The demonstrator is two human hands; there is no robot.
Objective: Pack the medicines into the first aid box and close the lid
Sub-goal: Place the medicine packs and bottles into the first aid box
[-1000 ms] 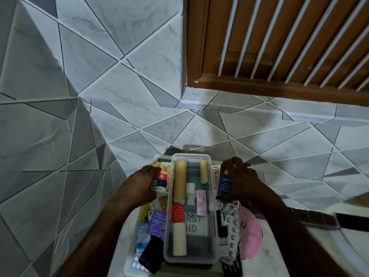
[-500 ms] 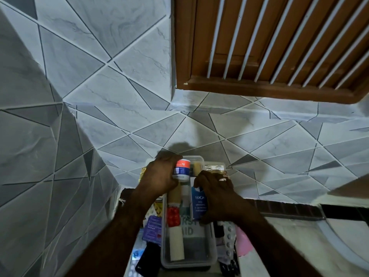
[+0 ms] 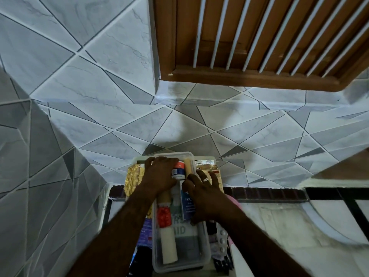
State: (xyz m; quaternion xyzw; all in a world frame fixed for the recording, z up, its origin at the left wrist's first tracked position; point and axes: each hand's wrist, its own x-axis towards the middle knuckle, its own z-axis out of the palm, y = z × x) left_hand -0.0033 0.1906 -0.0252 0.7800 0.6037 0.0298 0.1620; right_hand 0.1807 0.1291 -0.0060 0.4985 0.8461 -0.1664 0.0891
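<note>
Step in hand: seating two items in the far end of the clear plastic first aid box [image 3: 180,262], which stands on the tabletop [image 3: 279,226] against the tiled wall.
Left hand [image 3: 159,175]: wrapped around a small white bottle with an orange cap [image 3: 178,170], holding it at the box's far end, just left of a tan roll [image 3: 187,166].
Right hand [image 3: 203,198]: lies flat, fingers spread, on a blue medicine carton [image 3: 187,206]; pressing rather than gripping, as far as I can tell.
Already in box: long cream roll [image 3: 168,244] along the left wall, with a pack of red tablets [image 3: 164,216] lying on it.
Still outside: gold foil strips [image 3: 134,177] to the left, a silver blister strip [image 3: 221,240] to the right, a purple packet [image 3: 146,230] partly under my left forearm.
Technique, bottle: lay it on its side if upright stands above the rim; I judge the lid will not seat otherwise.
Technique, carton: slide it flat along the right wall and leave the centre free for the strips.
Risk: releasing the bottle unsupported may let it roll against the tan roll.
Lid: not identified in this view.
</note>
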